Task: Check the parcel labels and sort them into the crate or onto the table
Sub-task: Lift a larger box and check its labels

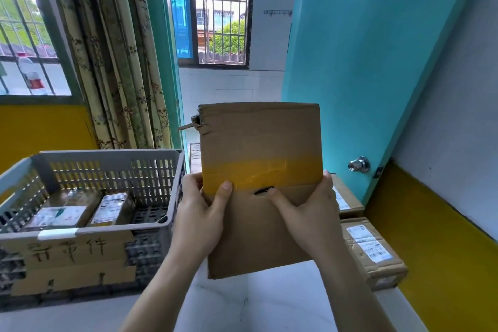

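**Both hands hold a flat parcel upright above the table**

A person's left hand (200, 217) and right hand (307, 219) grip a flat brown cardboard parcel (260, 183) by its two side edges, holding it upright above the white table (229, 304). Both thumbs press the near face, and the remaining fingers curl round behind the card, out of sight. A band of yellow tape (262, 171) crosses the parcel just above the thumbs, and a small dark tear sits between the two thumb tips. The top left corner of the card is torn. No label shows on this face. To the left of the left fingers stands a grey perforated plastic crate (107, 167) with two labelled parcels lying inside and a hand-lettered cardboard sign (70, 250) fixed to its front wall. To the right of the right fingers, a brown labelled cardboard box (374, 253) rests on the table, with another box (346, 201) just beyond it.
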### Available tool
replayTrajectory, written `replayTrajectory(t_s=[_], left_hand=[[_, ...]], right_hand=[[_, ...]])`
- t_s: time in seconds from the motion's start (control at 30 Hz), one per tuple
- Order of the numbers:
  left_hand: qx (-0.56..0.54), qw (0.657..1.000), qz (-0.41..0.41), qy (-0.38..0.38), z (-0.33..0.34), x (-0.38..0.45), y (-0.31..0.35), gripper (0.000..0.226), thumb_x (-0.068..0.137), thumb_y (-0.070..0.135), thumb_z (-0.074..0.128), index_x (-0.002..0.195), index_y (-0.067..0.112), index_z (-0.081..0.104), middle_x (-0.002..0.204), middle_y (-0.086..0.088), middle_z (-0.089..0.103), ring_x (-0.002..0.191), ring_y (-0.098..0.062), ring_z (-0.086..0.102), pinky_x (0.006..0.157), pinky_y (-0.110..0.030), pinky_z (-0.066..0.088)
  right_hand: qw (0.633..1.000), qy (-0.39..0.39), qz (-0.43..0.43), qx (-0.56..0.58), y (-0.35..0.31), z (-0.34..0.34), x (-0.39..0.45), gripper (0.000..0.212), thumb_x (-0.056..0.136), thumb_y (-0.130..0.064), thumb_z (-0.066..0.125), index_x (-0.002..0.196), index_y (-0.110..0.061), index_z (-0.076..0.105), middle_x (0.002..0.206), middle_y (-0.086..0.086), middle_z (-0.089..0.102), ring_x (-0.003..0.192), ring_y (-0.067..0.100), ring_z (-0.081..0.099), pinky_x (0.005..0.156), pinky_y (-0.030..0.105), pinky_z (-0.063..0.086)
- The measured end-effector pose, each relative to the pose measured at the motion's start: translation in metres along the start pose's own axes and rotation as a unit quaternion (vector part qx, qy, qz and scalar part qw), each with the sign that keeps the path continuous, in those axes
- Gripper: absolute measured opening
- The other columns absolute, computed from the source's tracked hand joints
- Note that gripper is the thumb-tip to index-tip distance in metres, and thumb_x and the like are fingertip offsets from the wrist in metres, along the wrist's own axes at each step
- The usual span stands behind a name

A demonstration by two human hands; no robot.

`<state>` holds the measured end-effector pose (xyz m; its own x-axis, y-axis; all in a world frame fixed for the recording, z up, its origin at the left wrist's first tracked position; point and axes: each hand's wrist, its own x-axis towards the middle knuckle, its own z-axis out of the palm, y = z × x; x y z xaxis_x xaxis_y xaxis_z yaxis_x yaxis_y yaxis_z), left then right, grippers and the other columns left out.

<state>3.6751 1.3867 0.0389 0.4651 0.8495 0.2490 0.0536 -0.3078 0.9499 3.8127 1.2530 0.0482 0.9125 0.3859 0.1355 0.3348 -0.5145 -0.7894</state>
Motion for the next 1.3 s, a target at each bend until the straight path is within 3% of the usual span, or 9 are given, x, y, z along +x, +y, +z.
replayTrajectory(t_s=[0.1, 0.23, 0.63, 0.73, 0.87, 1.03, 1.1, 1.17, 1.3], left_hand=[[0.010, 1.000, 0.029, 0.005, 0.010, -0.009, 0.001, 0.024, 0.099, 0.039, 0.063, 0.108, 0.031, 0.042, 0.091, 0.013, 0.064, 0.075, 0.004, 0.065, 0.059, -0.018, 0.047], [0.021, 0.997, 0.073, 0.016, 0.021, -0.018, 0.002, 0.030, 0.098, 0.036, 0.063, 0.116, 0.021, 0.044, 0.094, 0.018, 0.059, 0.081, 0.017, 0.060, 0.062, -0.003, 0.045], [0.026, 0.997, 0.070, -0.001, 0.015, -0.014, 0.003, 0.032, 0.100, 0.039, 0.060, 0.120, 0.026, 0.039, 0.100, 0.022, 0.059, 0.086, 0.019, 0.059, 0.061, -0.015, 0.045], [0.025, 0.996, 0.080, 0.010, 0.018, -0.019, 0.000, 0.032, 0.100, 0.034, 0.063, 0.120, 0.021, 0.041, 0.099, 0.021, 0.056, 0.085, 0.021, 0.057, 0.061, -0.006, 0.046], [-0.001, 0.998, 0.055, -0.004, 0.019, -0.022, -0.001, 0.042, 0.093, 0.046, 0.059, 0.121, 0.021, 0.043, 0.101, 0.020, 0.057, 0.085, 0.018, 0.059, 0.061, -0.010, 0.050], [0.004, 0.999, 0.031, -0.012, 0.007, -0.013, -0.004, 0.038, 0.099, 0.040, 0.060, 0.127, 0.030, 0.036, 0.108, 0.021, 0.058, 0.093, 0.006, 0.064, 0.066, -0.013, 0.048], [0.001, 0.999, 0.024, -0.023, 0.002, -0.007, -0.004, 0.050, 0.101, 0.039, 0.060, 0.142, 0.033, 0.031, 0.115, 0.029, 0.054, 0.096, 0.011, 0.061, 0.071, -0.010, 0.045], [-0.006, 0.999, 0.014, -0.028, -0.001, -0.004, -0.003, 0.061, 0.100, 0.041, 0.061, 0.151, 0.039, 0.029, 0.116, 0.035, 0.053, 0.093, 0.019, 0.057, 0.071, -0.007, 0.043], [0.001, 1.000, 0.011, -0.008, -0.003, -0.004, 0.000, 0.051, 0.088, 0.061, 0.060, 0.131, 0.048, 0.035, 0.111, 0.032, 0.056, 0.096, 0.011, 0.056, 0.071, -0.013, 0.043]], right_hand=[[0.999, 0.031, 0.023, -0.038, -0.007, 0.005, -0.001, 0.130, 0.070, -0.077, 0.072, 0.158, -0.028, -0.009, 0.163, 0.009, 0.023, 0.149, 0.040, 0.031, 0.113, 0.061, 0.041], [0.995, 0.064, 0.046, -0.054, -0.010, 0.011, -0.001, 0.121, 0.076, -0.071, 0.070, 0.158, -0.022, -0.005, 0.160, 0.011, 0.026, 0.146, 0.040, 0.034, 0.111, 0.061, 0.042], [0.996, 0.060, 0.028, -0.052, -0.008, 0.013, -0.007, 0.125, 0.074, -0.076, 0.068, 0.158, -0.023, -0.008, 0.159, 0.010, 0.028, 0.144, 0.039, 0.036, 0.109, 0.057, 0.043], [0.994, 0.084, 0.043, -0.055, -0.011, 0.015, -0.007, 0.118, 0.078, -0.071, 0.069, 0.157, -0.021, -0.002, 0.157, 0.012, 0.030, 0.142, 0.039, 0.038, 0.110, 0.060, 0.044], [0.993, 0.092, 0.047, -0.054, -0.009, 0.014, -0.008, 0.112, 0.081, -0.067, 0.069, 0.158, -0.021, 0.001, 0.157, 0.012, 0.031, 0.142, 0.039, 0.038, 0.111, 0.061, 0.043], [0.999, 0.034, 0.000, 0.014, -0.002, 0.008, -0.009, 0.104, 0.085, -0.061, 0.071, 0.159, -0.026, 0.007, 0.159, 0.005, 0.032, 0.143, 0.035, 0.040, 0.112, 0.057, 0.044], [0.996, 0.033, -0.018, 0.085, 0.001, 0.004, -0.008, 0.086, 0.086, -0.059, 0.071, 0.152, -0.030, 0.023, 0.150, -0.004, 0.044, 0.131, 0.024, 0.051, 0.109, 0.046, 0.048], [0.991, 0.044, -0.035, 0.123, 0.003, -0.002, -0.005, 0.062, 0.088, -0.058, 0.070, 0.131, -0.034, 0.033, 0.123, -0.015, 0.054, 0.108, 0.014, 0.056, 0.094, 0.033, 0.049], [0.989, 0.061, -0.061, 0.123, 0.009, -0.007, 0.001, 0.045, 0.089, -0.053, 0.071, 0.113, -0.031, 0.039, 0.094, -0.030, 0.051, 0.084, 0.006, 0.057, 0.084, 0.031, 0.047]])
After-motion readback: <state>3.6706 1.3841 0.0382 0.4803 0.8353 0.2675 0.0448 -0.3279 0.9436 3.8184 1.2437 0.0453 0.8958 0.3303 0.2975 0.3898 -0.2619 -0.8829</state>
